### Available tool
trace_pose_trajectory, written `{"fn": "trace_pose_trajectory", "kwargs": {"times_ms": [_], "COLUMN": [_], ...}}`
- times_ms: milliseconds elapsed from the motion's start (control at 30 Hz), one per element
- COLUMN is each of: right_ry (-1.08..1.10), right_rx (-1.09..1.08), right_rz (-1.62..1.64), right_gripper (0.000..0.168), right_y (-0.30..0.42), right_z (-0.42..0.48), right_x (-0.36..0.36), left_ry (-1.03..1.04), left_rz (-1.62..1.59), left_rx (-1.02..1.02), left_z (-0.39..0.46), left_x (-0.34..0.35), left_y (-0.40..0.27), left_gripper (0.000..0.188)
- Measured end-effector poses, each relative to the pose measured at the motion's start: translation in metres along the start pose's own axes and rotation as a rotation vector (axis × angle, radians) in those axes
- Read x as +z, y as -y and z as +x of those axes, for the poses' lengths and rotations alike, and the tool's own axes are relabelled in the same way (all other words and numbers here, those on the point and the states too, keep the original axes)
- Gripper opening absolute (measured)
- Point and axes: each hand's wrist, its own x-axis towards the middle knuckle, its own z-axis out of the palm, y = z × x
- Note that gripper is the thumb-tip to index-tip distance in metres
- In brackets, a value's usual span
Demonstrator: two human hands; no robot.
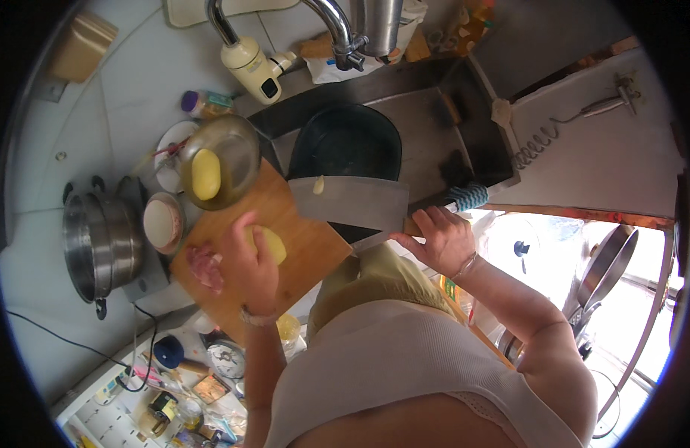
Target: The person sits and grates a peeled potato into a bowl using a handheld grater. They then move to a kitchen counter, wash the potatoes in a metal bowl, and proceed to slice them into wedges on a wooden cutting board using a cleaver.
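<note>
My right hand (441,239) grips the wooden handle of a broad cleaver (359,206), whose flat blade extends left over the sink's front edge, with a small pale piece stuck on it. On the wooden cutting board (308,246), my left hand (254,260) rests against a peeled potato (275,246), its fingers partly covering it. Raw meat (205,267) lies on the board left of that hand. Another peeled potato (205,175) sits in a translucent bowl (238,145) at the board's far left corner.
A dark green basin (350,140) stands in the metal sink (420,117) beyond the cleaver. Faucets (250,67) overhang the back. Left of the board are a small bowl (161,224) and a steel steamer pot (101,246). A blue-striped brush (468,197) lies at the sink's right front.
</note>
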Motion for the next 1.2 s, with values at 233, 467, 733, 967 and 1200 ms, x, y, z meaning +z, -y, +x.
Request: {"fn": "trace_pose_trajectory", "kwargs": {"times_ms": [233, 467, 733, 967, 1200], "right_ry": [-0.012, 0.124, 0.964, 0.895, 0.807], "right_rx": [0.002, 0.251, 1.143, 0.988, 0.774], "right_rz": [-0.026, 0.16, 2.189, 1.79, 1.317], "right_gripper": [0.053, 0.053, 0.061, 0.064, 0.069], "right_y": [-0.003, -0.011, -0.024, -0.008, 0.031], "right_z": [-0.006, -0.021, 0.005, 0.019, 0.013], "right_x": [-0.006, -0.007, 0.019, 0.024, 0.019], "left_ry": [0.718, 0.916, 0.884, 0.526, 0.59], "left_rz": [-0.479, -0.081, 0.09, -0.073, -0.68], "left_rx": [0.199, 0.274, 0.232, -0.052, -0.538], "left_z": [0.097, 0.089, 0.036, 0.006, -0.041], "left_x": [0.059, -0.02, -0.041, -0.033, -0.018], "left_y": [-0.008, 0.018, 0.072, 0.074, 0.147], "left_gripper": [0.04, 0.061, 0.064, 0.046, 0.034]}}
